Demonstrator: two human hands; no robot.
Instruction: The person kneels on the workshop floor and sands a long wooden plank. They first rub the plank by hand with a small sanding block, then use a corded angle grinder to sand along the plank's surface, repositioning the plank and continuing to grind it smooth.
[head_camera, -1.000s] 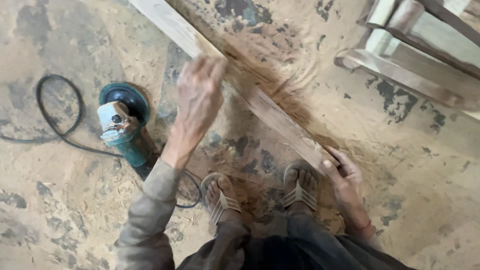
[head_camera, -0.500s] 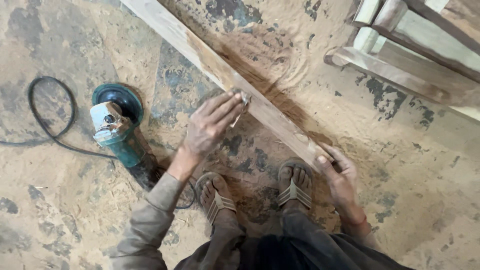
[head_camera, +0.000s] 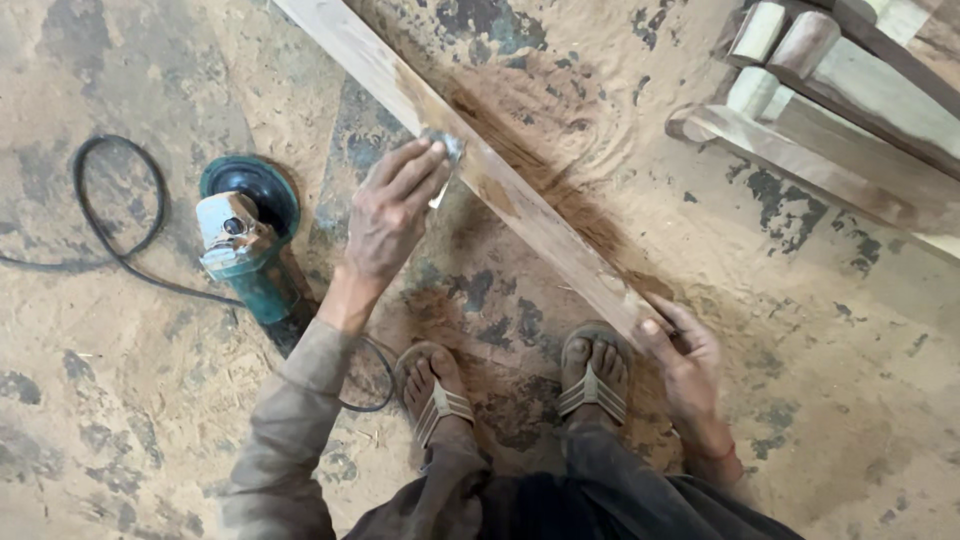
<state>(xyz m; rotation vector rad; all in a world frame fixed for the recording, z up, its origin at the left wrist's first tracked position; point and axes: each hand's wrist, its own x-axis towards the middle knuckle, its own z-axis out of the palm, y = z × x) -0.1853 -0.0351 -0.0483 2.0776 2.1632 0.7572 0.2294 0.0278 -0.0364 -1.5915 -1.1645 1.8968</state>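
Observation:
A long wooden plank (head_camera: 520, 205) runs diagonally across the dusty floor from the upper left to my feet. My left hand (head_camera: 392, 215) presses a small grey piece of sandpaper (head_camera: 446, 150) against the plank's left edge near its middle. My right hand (head_camera: 682, 350) grips the plank's near end beside my right foot. Brown sanding dust lies along the plank's right side.
A green angle grinder (head_camera: 243, 250) lies on the floor left of my left hand, its black cable (head_camera: 110, 235) looping off to the left. Wooden furniture parts (head_camera: 830, 110) are stacked at the upper right. My sandalled feet (head_camera: 515, 385) stand at the plank's near end.
My left hand has slid with the sandpaper along the plank, first toward me and then back up it. My right hand stays on the plank's near end.

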